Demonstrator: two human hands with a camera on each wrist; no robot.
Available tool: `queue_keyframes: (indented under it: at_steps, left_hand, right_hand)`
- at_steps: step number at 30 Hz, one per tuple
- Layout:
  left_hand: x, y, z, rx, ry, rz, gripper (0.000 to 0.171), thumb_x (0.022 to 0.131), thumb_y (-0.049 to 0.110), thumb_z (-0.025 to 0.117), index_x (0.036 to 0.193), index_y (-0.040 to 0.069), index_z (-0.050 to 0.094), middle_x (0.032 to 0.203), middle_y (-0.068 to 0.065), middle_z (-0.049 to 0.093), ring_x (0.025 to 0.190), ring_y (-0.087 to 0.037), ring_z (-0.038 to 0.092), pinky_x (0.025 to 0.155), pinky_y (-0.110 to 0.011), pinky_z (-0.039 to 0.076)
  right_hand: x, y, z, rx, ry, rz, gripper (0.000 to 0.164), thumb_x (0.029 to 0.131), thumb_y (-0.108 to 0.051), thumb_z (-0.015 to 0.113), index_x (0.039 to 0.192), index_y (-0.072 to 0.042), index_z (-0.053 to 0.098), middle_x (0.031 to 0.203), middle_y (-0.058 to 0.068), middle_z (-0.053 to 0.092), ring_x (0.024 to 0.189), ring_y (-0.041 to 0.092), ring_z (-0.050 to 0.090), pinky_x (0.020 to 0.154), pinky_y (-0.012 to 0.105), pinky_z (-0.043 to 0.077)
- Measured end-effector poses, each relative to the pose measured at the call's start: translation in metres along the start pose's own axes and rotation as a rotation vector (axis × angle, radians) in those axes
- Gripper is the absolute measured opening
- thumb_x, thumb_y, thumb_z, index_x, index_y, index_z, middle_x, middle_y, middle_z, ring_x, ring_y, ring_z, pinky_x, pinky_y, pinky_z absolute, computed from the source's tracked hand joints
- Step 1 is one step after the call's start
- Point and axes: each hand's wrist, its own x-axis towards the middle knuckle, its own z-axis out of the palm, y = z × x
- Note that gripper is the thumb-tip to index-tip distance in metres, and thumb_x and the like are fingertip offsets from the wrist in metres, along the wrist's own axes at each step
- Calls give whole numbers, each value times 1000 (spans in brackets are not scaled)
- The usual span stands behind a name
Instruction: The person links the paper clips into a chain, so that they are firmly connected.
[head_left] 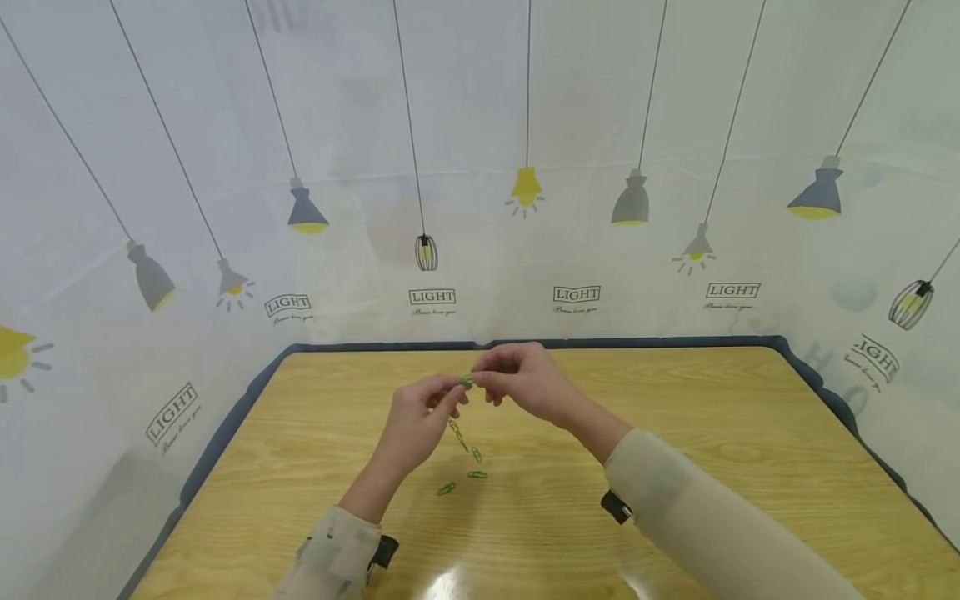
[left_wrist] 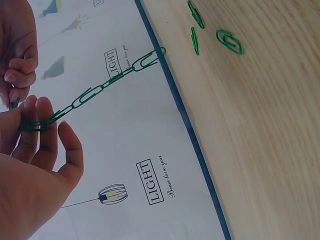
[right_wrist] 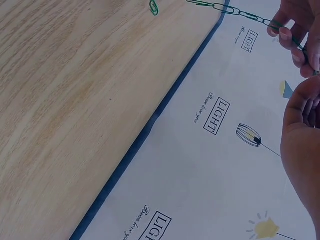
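A chain of linked green paper clips [left_wrist: 92, 92] hangs from my left hand [head_left: 418, 421], which pinches its upper end between thumb and fingers. My right hand [head_left: 528, 383] meets the left fingertips above the table and pinches a green paper clip [left_wrist: 15, 103] there. Fingers partly hide this clip, and I cannot tell whether it is hooked into the chain. In the right wrist view the chain [right_wrist: 240, 13] slopes down from the left fingers, its links joined end to end.
Loose green paper clips lie on the wooden table [head_left: 675, 433] below the hands: one clip [head_left: 476, 455], another clip [head_left: 477, 475] and a nearer clip [head_left: 446, 489]. Behind the table's dark blue edge [head_left: 600, 342] stands a white sheet [head_left: 480, 125] printed with lamps.
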Motion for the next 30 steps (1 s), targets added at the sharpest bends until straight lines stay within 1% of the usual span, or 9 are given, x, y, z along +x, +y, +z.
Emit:
queue_keyframes:
  at_steps: [2, 6, 9, 12, 16, 21, 26, 29, 30]
  left_hand:
    - [0, 1, 0, 7, 4, 10, 15, 106, 13, 67, 109, 8, 80, 92, -9, 78, 74, -12, 69, 67, -22, 56]
    - [0, 2, -1, 13, 10, 31, 14, 105, 11, 67, 109, 7, 80, 92, -11, 78, 74, -13, 69, 65, -22, 56]
    - [0, 2, -1, 23, 14, 61, 13, 104, 8, 68, 108, 6, 80, 92, -11, 78, 74, -14, 70, 64, -23, 57]
    - [-1, 1, -1, 41, 25, 95, 13, 104, 7, 68, 107, 6, 81, 91, -7, 79, 73, -14, 71, 65, -24, 59]
    - [-2, 2, -2, 54, 41, 105, 13, 104, 8, 68, 106, 6, 81, 90, -7, 79, 72, -14, 71, 66, -24, 59]
    - [-1, 4, -3, 26, 48, 57, 13, 104, 8, 68, 106, 5, 81, 91, -9, 80, 73, -16, 72, 66, -23, 58]
    - [-1, 3, -4, -29, 1, -19, 16, 107, 13, 66, 108, 7, 80, 93, -12, 78, 76, -15, 71, 63, -22, 56]
    - [-2, 3, -4, -53, -16, -51, 17, 108, 16, 65, 109, 7, 79, 94, -14, 78, 76, -14, 70, 64, -22, 56]
    - [-2, 3, -4, -57, -20, -56, 17, 108, 17, 65, 110, 7, 79, 95, -14, 78, 76, -14, 70, 67, -22, 56]
  right_hand:
    - [0, 0, 0, -1, 8, -3, 14, 104, -12, 70, 111, -2, 76, 87, 4, 74, 77, 23, 68, 75, 35, 62]
    - [0, 0, -3, -10, 12, -1, 15, 103, -13, 70, 110, -2, 76, 86, 3, 73, 75, 18, 67, 75, 34, 62]
    - [-1, 1, -6, -18, 9, 5, 16, 103, -14, 71, 110, -1, 77, 85, 3, 73, 76, 18, 68, 74, 33, 62]
    - [-2, 1, -9, -22, 2, 12, 17, 104, -15, 71, 110, -1, 77, 85, 3, 73, 77, 20, 69, 76, 34, 63]
    - [-3, 0, -12, -23, 1, 18, 18, 104, -15, 70, 112, -1, 77, 86, 4, 74, 77, 19, 69, 77, 35, 63]
    - [-4, 1, -16, -25, 19, 30, 18, 105, -14, 68, 114, 1, 75, 90, 4, 75, 79, 16, 69, 78, 33, 63]
    - [-6, -1, -16, -10, 30, 49, 17, 105, -12, 68, 114, 1, 74, 92, 6, 75, 83, 18, 72, 80, 33, 64]
    - [-6, -4, -15, 1, 35, 51, 18, 105, -11, 68, 116, 3, 73, 94, 9, 75, 86, 20, 74, 82, 33, 65]
    - [-6, -4, -14, 4, 36, 51, 18, 105, -10, 68, 116, 3, 72, 95, 9, 76, 86, 19, 74, 82, 33, 65]
